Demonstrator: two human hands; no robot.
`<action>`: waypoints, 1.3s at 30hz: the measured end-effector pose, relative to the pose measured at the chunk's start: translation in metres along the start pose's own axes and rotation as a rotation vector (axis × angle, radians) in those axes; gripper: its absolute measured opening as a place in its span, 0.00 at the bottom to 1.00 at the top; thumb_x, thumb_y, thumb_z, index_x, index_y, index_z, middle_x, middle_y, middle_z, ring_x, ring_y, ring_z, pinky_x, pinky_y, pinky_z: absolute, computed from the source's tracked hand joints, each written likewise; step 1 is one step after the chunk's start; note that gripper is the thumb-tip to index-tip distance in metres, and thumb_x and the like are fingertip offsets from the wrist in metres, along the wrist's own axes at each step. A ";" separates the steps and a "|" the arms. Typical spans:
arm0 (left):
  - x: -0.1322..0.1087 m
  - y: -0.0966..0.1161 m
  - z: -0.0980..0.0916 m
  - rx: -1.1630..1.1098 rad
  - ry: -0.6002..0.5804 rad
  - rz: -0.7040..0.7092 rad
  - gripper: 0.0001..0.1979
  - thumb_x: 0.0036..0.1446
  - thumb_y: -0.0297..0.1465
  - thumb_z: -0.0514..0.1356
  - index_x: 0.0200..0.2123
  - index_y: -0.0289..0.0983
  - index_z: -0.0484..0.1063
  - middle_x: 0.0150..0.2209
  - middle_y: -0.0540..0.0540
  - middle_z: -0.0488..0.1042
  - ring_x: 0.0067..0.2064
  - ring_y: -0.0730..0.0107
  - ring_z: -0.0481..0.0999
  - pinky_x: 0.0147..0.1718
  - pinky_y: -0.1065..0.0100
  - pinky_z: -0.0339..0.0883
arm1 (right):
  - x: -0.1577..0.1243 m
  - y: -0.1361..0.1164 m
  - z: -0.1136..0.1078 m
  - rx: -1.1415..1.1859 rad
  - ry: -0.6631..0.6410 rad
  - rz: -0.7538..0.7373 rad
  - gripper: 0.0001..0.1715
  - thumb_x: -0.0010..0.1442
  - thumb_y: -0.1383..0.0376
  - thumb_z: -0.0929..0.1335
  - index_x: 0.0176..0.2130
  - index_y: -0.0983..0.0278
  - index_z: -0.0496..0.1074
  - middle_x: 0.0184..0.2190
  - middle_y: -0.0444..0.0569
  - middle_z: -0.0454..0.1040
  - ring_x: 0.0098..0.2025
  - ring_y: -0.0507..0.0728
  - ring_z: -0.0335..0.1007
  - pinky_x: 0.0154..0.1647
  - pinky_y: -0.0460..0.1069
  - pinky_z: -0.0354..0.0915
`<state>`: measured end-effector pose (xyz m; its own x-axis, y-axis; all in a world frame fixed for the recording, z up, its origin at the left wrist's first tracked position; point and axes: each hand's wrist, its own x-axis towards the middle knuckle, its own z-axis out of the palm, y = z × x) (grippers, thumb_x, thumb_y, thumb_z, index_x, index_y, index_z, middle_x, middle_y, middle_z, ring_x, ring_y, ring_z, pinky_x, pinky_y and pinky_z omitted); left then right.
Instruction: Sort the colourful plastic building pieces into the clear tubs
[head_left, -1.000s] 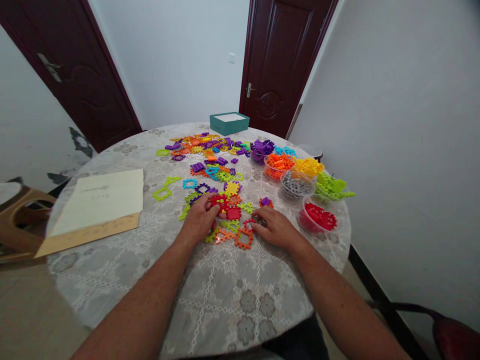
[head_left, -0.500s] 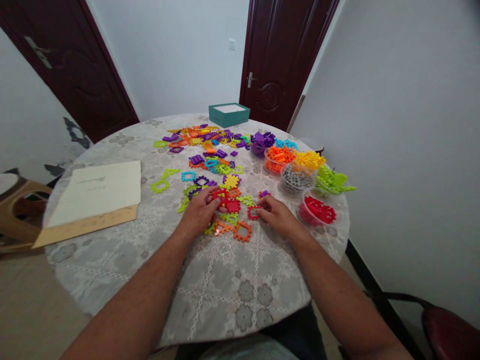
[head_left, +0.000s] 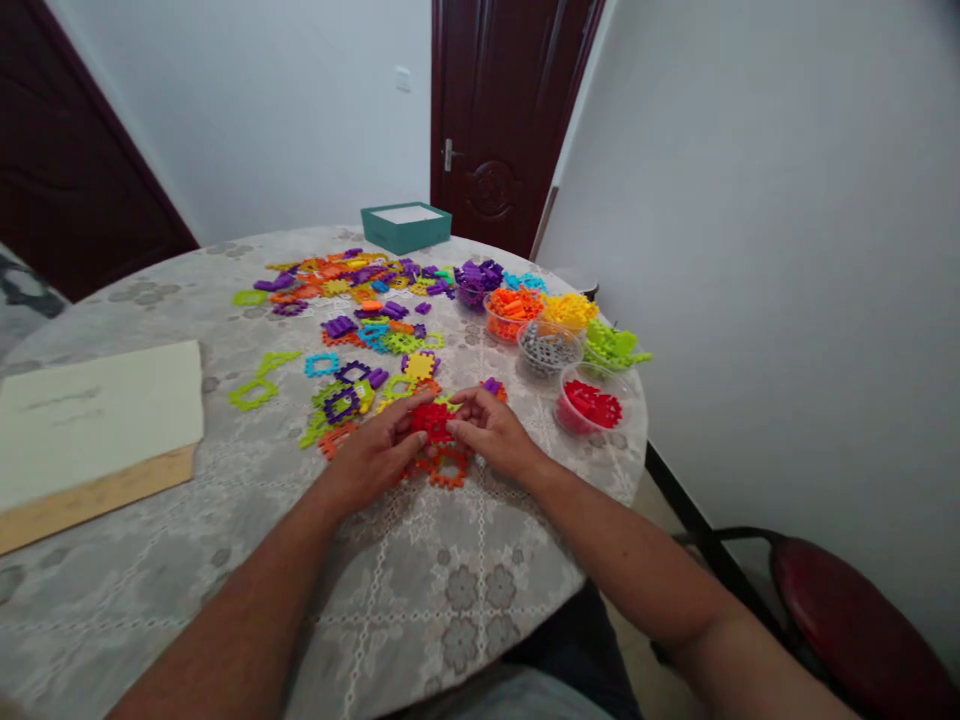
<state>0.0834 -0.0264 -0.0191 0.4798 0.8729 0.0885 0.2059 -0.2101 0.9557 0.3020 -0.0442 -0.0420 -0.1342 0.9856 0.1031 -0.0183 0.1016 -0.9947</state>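
Observation:
My left hand (head_left: 386, 445) and my right hand (head_left: 491, 430) meet over the near middle of the table. Between them are red toothed plastic building pieces (head_left: 433, 424), gripped from both sides with thumbs and fingers. How many red pieces are stacked there I cannot tell. Just below lies an orange toothed frame (head_left: 448, 468) on the cloth. Left of my left hand are a dark purple frame (head_left: 341, 405) and several lime pieces. A yellow square piece (head_left: 418, 366) lies beyond my fingers.
Clear tubs of sorted pieces stand at the right: red (head_left: 592, 405), grey (head_left: 551, 348), orange (head_left: 515, 308), purple (head_left: 478, 283). A mixed heap (head_left: 337, 280) and a green box (head_left: 406, 230) are at the back. Cream paper (head_left: 105, 410) lies left.
My right hand has moved left, bringing the red frame it held against the red pieces in my left hand. The camera view has turned to the right.

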 end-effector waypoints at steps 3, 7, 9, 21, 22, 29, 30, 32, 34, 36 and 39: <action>0.001 -0.001 0.004 -0.103 -0.115 -0.056 0.34 0.64 0.42 0.63 0.70 0.41 0.63 0.48 0.41 0.83 0.41 0.59 0.84 0.35 0.63 0.79 | 0.001 0.004 0.000 -0.065 -0.039 0.050 0.21 0.60 0.54 0.75 0.49 0.59 0.72 0.32 0.41 0.72 0.28 0.51 0.66 0.28 0.46 0.62; -0.001 0.002 0.005 -0.143 -0.144 -0.044 0.34 0.63 0.43 0.64 0.69 0.41 0.64 0.54 0.38 0.81 0.44 0.57 0.85 0.43 0.57 0.81 | -0.005 -0.012 -0.006 -0.142 -0.108 0.035 0.16 0.62 0.53 0.74 0.41 0.61 0.73 0.29 0.42 0.73 0.29 0.52 0.67 0.29 0.46 0.61; -0.002 0.004 0.000 -0.104 -0.068 -0.010 0.33 0.62 0.44 0.64 0.68 0.39 0.66 0.52 0.38 0.82 0.42 0.59 0.85 0.43 0.57 0.81 | -0.015 -0.032 -0.018 -0.250 -0.044 -0.049 0.14 0.63 0.54 0.73 0.41 0.61 0.74 0.30 0.42 0.74 0.30 0.52 0.68 0.31 0.47 0.62; 0.005 -0.002 -0.038 0.284 0.705 -0.058 0.17 0.61 0.40 0.60 0.49 0.39 0.79 0.37 0.48 0.82 0.33 0.66 0.82 0.31 0.68 0.75 | -0.066 -0.073 -0.184 -1.182 0.676 -0.229 0.17 0.65 0.56 0.68 0.46 0.64 0.78 0.38 0.54 0.80 0.35 0.58 0.73 0.41 0.53 0.68; 0.006 -0.003 -0.040 0.316 0.722 -0.057 0.17 0.61 0.39 0.59 0.48 0.39 0.80 0.37 0.48 0.83 0.34 0.65 0.82 0.34 0.67 0.76 | -0.066 -0.068 -0.191 -1.195 0.667 -0.214 0.18 0.65 0.56 0.68 0.47 0.64 0.78 0.39 0.54 0.81 0.35 0.58 0.73 0.41 0.54 0.69; 0.007 -0.011 -0.048 0.424 0.803 -0.079 0.16 0.60 0.38 0.58 0.46 0.41 0.81 0.38 0.48 0.84 0.38 0.63 0.81 0.41 0.64 0.74 | -0.080 -0.065 -0.161 -1.094 0.805 -0.300 0.17 0.68 0.56 0.66 0.44 0.63 0.79 0.41 0.55 0.82 0.41 0.61 0.77 0.48 0.57 0.71; 0.007 -0.011 -0.047 0.418 0.799 -0.080 0.16 0.60 0.38 0.58 0.46 0.41 0.81 0.38 0.48 0.84 0.37 0.63 0.81 0.40 0.65 0.74 | -0.083 -0.069 -0.145 -1.054 0.796 -0.314 0.16 0.68 0.56 0.66 0.44 0.63 0.79 0.41 0.54 0.82 0.42 0.61 0.77 0.49 0.57 0.71; 0.007 -0.012 -0.045 0.408 0.790 -0.088 0.16 0.60 0.38 0.58 0.46 0.40 0.80 0.37 0.49 0.83 0.35 0.63 0.80 0.38 0.66 0.73 | -0.083 -0.077 -0.108 -0.968 0.641 -0.316 0.15 0.70 0.58 0.65 0.47 0.61 0.79 0.44 0.53 0.82 0.45 0.60 0.78 0.49 0.56 0.72; 0.006 -0.013 -0.044 0.412 0.782 -0.084 0.16 0.60 0.38 0.58 0.45 0.40 0.80 0.37 0.49 0.83 0.35 0.64 0.80 0.38 0.66 0.72 | -0.072 -0.083 -0.068 -0.921 0.357 -0.327 0.17 0.73 0.59 0.64 0.53 0.60 0.77 0.50 0.54 0.81 0.49 0.59 0.78 0.51 0.55 0.73; 0.006 -0.014 -0.042 0.434 0.773 -0.063 0.15 0.61 0.38 0.57 0.45 0.40 0.80 0.37 0.48 0.83 0.38 0.63 0.81 0.41 0.65 0.72 | -0.045 -0.083 -0.035 -0.915 0.107 -0.388 0.22 0.74 0.59 0.62 0.62 0.61 0.72 0.60 0.56 0.76 0.60 0.60 0.74 0.61 0.57 0.70; 0.004 -0.015 -0.041 0.475 0.741 -0.041 0.15 0.62 0.38 0.56 0.44 0.40 0.80 0.38 0.47 0.83 0.40 0.61 0.81 0.44 0.64 0.72 | 0.027 -0.071 -0.008 -0.965 -0.042 -0.459 0.26 0.75 0.57 0.62 0.66 0.63 0.69 0.65 0.59 0.71 0.69 0.61 0.65 0.71 0.60 0.60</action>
<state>0.0476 -0.0017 -0.0219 -0.1786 0.9103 0.3734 0.6233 -0.1890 0.7588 0.3074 -0.0241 0.0311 -0.3480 0.8221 0.4505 0.7135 0.5440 -0.4416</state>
